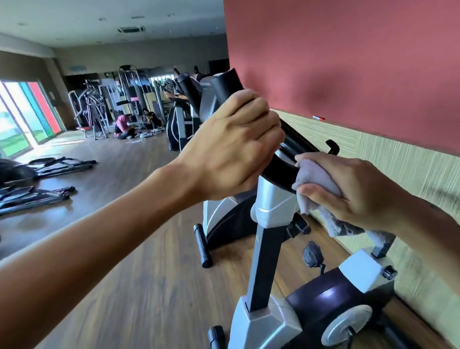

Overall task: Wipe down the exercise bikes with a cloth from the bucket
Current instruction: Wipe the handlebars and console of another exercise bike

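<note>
**Cloth on the handlebar, other hand bracing**

The left hand [232, 145] is wrapped tight around the black handlebar [284, 160] of the nearest exercise bike [268, 254], its grip fully closed on the bar. The right hand [361, 194] has its grip closed on a bunched grey cloth [317, 180], pressed against the curve of the same bar just beside the left, with a loose tail hanging below the palm.

The cloth looks soft and limp, likely damp, so it should mould round the tube easily; holding it wadded in the palm as here seems the sensible way. The bike looks heavy and rigid, and the bar offers a firm hold for steadying.

A second bike [222, 216] stands just behind, close to the striped wall panel [406, 159] under the red wall [358, 61]. The hanging tail could snag on the adjustment knob [299, 225] on the post. Folded frames [40, 191] lie on the wooden floor [143, 249] to the left, well apart. No bucket is in sight.
</note>
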`<act>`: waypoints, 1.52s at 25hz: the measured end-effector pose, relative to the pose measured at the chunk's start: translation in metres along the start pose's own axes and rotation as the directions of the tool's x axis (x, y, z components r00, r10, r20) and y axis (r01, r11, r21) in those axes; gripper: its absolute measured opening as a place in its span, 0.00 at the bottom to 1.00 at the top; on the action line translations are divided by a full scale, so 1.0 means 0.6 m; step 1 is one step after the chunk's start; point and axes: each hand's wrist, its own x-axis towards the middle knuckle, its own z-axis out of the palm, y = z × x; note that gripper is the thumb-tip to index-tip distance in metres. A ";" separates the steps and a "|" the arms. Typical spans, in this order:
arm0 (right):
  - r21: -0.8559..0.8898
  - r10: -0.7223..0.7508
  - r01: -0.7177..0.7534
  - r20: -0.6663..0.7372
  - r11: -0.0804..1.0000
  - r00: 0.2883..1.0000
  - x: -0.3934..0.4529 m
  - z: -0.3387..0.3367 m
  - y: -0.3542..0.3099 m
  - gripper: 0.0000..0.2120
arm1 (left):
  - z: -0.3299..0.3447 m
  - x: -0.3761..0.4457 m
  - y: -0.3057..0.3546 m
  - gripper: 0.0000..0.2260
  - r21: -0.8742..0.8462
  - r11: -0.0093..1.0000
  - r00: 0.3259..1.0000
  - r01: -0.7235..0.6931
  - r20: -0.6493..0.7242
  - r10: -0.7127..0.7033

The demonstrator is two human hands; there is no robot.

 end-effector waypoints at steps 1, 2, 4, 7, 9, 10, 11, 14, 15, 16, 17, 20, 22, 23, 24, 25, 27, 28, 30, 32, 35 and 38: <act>0.009 -0.040 0.040 0.018 0.999 0.999 0.018 0.003 -0.004 0.28 | 0.001 0.000 -0.001 0.17 0.007 1.000 1.000 0.006 -0.002 -0.005; 0.026 -0.076 0.075 0.036 0.997 0.996 0.033 0.006 -0.007 0.29 | 0.003 0.000 0.001 0.16 0.018 1.000 1.000 0.012 -0.009 -0.012; 0.073 -0.131 0.125 0.086 0.990 0.988 0.044 0.004 0.002 0.30 | 0.009 0.003 0.010 0.16 0.051 0.997 0.997 0.057 -0.046 -0.055; 0.112 -0.153 0.136 0.163 0.984 0.975 0.019 -0.010 0.041 0.32 | 0.012 0.011 0.030 0.16 0.079 0.985 0.986 0.156 -0.076 -0.150; 0.086 -0.150 0.134 0.217 0.987 0.965 0.000 -0.024 0.066 0.32 | 0.012 0.013 0.041 0.16 0.118 0.969 0.975 0.218 -0.066 -0.211; 0.069 -0.161 0.149 0.237 0.986 0.958 -0.004 -0.029 0.073 0.32 | 0.012 0.011 0.048 0.16 0.142 0.962 0.972 0.235 -0.052 -0.230; 0.059 -0.183 0.174 0.252 0.983 0.950 -0.003 -0.033 0.075 0.32 | 0.012 0.009 0.056 0.16 0.162 0.956 0.970 0.243 -0.031 -0.241; 0.125 -0.256 0.230 0.259 0.965 0.931 0.028 -0.033 0.056 0.33 | 0.013 0.017 0.072 0.16 0.168 0.954 0.964 0.249 0.049 -0.260; 0.155 -0.286 0.255 0.231 0.954 0.930 0.040 -0.027 0.046 0.34 | 0.010 0.019 0.073 0.16 0.160 0.953 0.959 0.257 0.080 -0.272; 0.173 -0.315 0.283 0.198 0.943 0.928 0.047 -0.018 0.038 0.35 | 0.006 0.022 0.072 0.16 0.154 0.953 0.955 0.259 0.106 -0.277; 0.178 -0.338 0.306 0.187 0.935 0.922 0.047 -0.009 0.036 0.36 | 0.003 0.024 0.071 0.16 0.158 0.954 0.954 0.254 0.124 -0.275; 0.193 -0.301 0.257 0.258 0.947 0.918 0.017 -0.026 0.070 0.37 | -0.004 0.025 0.071 0.16 0.189 0.953 0.950 0.239 0.157 -0.269; 0.181 -0.241 0.186 0.367 0.966 0.898 -0.007 -0.051 0.092 0.36 | -0.002 0.026 0.077 0.16 0.200 0.943 0.943 0.268 0.147 -0.299; 0.145 -0.222 0.178 0.404 0.973 0.888 -0.008 -0.055 0.092 0.37 | 0.001 0.026 0.081 0.16 0.203 0.937 0.939 0.284 0.138 -0.314; 0.105 -0.225 0.199 0.409 0.974 0.884 0.000 -0.052 0.085 0.38 | 0.005 0.027 0.083 0.16 0.200 0.934 0.937 0.295 0.130 -0.323; 0.098 -0.254 0.234 0.380 0.967 0.889 0.017 -0.044 0.071 0.38 | 0.007 0.029 0.082 0.16 0.190 0.934 0.936 0.302 0.126 -0.328; 0.192 -0.328 0.281 0.298 0.940 0.896 0.055 -0.022 0.039 0.34 | 0.005 0.029 0.079 0.16 0.159 0.939 0.938 0.304 0.122 -0.325; 0.249 -0.350 0.286 0.269 0.925 0.897 0.067 -0.016 0.028 0.29 | 0.002 0.028 0.076 0.16 0.142 0.943 0.941 0.302 0.110 -0.319; 0.328 -0.353 0.261 0.263 0.908 0.898 0.068 -0.014 0.040 0.22 | -0.001 0.026 0.078 0.14 0.124 0.941 0.943 0.314 0.077 -0.325; 0.379 -0.347 0.217 0.318 0.899 0.882 0.043 -0.027 0.074 0.17 | 0.001 0.026 0.090 0.13 0.158 0.928 0.936 0.338 0.051 -0.350; 0.480 -0.361 0.145 0.395 0.865 0.845 0.024 -0.045 0.114 0.11 | 0.009 0.045 0.110 0.14 0.232 0.881 0.899 0.412 0.054 -0.435; 0.580 -0.441 0.229 0.254 0.782 0.861 0.034 -0.032 0.128 0.07 | 0.020 0.065 0.136 0.15 0.268 0.818 0.837 0.509 0.068 -0.543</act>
